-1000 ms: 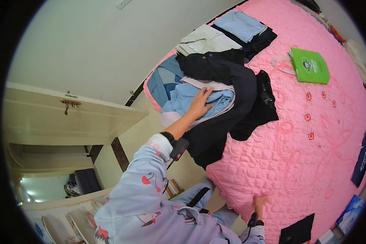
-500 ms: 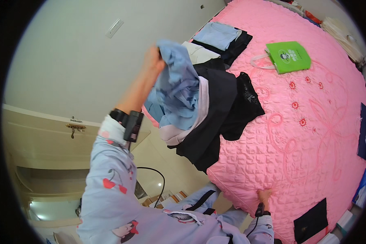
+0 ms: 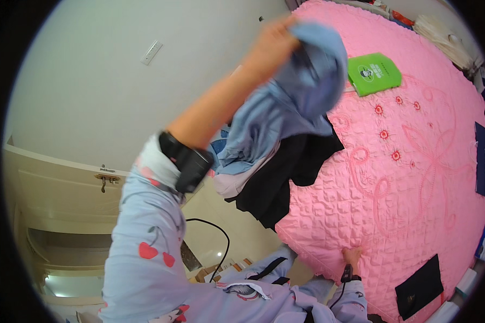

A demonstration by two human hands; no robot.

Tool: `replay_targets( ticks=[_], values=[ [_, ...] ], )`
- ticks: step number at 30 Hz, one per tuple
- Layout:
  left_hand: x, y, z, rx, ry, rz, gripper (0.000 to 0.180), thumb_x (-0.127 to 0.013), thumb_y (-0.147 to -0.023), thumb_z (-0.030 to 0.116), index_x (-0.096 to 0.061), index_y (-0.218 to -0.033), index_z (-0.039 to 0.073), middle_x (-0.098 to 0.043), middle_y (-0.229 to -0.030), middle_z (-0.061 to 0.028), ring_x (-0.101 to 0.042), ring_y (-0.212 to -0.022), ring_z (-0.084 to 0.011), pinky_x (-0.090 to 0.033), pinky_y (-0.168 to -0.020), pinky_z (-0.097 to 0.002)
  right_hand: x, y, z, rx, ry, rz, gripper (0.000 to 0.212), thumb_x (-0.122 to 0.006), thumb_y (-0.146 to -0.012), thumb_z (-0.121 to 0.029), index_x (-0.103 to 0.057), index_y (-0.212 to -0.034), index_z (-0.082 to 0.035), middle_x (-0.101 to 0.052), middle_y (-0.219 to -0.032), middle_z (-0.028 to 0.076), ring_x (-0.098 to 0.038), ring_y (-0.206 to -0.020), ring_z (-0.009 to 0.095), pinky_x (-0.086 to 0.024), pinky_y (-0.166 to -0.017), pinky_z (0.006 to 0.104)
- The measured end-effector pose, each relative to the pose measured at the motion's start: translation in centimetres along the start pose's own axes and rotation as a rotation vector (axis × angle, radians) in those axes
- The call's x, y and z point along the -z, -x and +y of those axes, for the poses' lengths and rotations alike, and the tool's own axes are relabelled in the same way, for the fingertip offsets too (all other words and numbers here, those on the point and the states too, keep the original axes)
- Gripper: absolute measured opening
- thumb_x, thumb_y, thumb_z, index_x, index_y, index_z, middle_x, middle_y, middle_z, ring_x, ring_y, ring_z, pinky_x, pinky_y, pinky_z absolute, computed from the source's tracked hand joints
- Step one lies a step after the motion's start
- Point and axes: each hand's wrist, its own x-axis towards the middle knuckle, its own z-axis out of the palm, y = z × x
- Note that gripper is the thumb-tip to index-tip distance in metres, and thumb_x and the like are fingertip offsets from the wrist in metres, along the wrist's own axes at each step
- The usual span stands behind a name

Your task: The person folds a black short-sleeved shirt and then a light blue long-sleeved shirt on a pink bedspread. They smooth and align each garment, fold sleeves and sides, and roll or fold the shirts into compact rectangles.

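Note:
My left hand (image 3: pixel 272 47) is closed on the edge of a light blue garment (image 3: pixel 269 110), lifted above the bed's far left corner and slightly blurred by motion. Its lower folds hang over a heap of clothes: a pale whitish garment (image 3: pixel 231 184) and black clothing (image 3: pixel 272 185) that droops past the bed's edge. The raised cloth hides much of this heap. At the near edge of the bed, my right hand (image 3: pixel 353 254) rests on the pink quilt (image 3: pixel 328 215), fingers stretched out and holding nothing.
A green bag (image 3: pixel 374 74) lies on the far part of the quilt. Flat dark items (image 3: pixel 419 287) (image 3: pixel 484 161) lie near the right side. To the left are a wall and a cream door (image 3: pixel 64 183) with a handle. A black cable (image 3: pixel 227 242) curves above the floor.
My left hand has swung up and to the right, carrying the blue garment, which now covers the folded clothes behind the heap. My right hand stays on the quilt.

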Motion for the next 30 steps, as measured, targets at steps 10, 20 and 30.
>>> replay_targets(
  ticks=[10,20,30],
  values=[
    [-15.8,25.9,-16.3,0.139,-0.469,-0.317,0.047,-0.058,-0.071,-0.010,-0.059,-0.115,0.005,-0.054,-0.126,-0.0157,-0.046,-0.122,-0.0368,-0.039,-0.104,-0.0437,-0.9,-0.7,0.7,0.054,0.059,0.027,0.073,-0.073,-0.063,-0.028,-0.044,-0.115,0.014,-0.053,-0.119,0.030,-0.051,-0.117,0.043,-0.042,-0.101,0.0429],
    [-0.5,28.9,-19.7,0.711,-1.026,0.029,0.028,-0.071,-0.079,0.014,-0.058,-0.103,0.009,-0.059,-0.110,-0.0123,-0.054,-0.111,-0.0307,-0.040,-0.090,-0.0454,-0.4,-0.5,-0.5,-0.046,-0.006,-0.009,0.072,-0.074,-0.062,-0.028,-0.045,-0.113,0.014,-0.055,-0.116,0.033,-0.053,-0.113,0.045,-0.044,-0.097,0.0442],
    [5.6,19.8,-12.7,0.661,0.210,0.868,0.004,-0.055,-0.091,0.007,-0.059,-0.091,0.005,-0.062,-0.091,-0.0003,-0.058,-0.078,-0.0139,-0.046,-0.065,-0.0322,-1.1,-1.2,0.6,0.135,0.080,0.063,0.065,-0.073,-0.061,-0.025,-0.048,-0.109,0.012,-0.056,-0.110,0.034,-0.055,-0.109,0.047,-0.046,-0.094,0.0463]
  ],
)
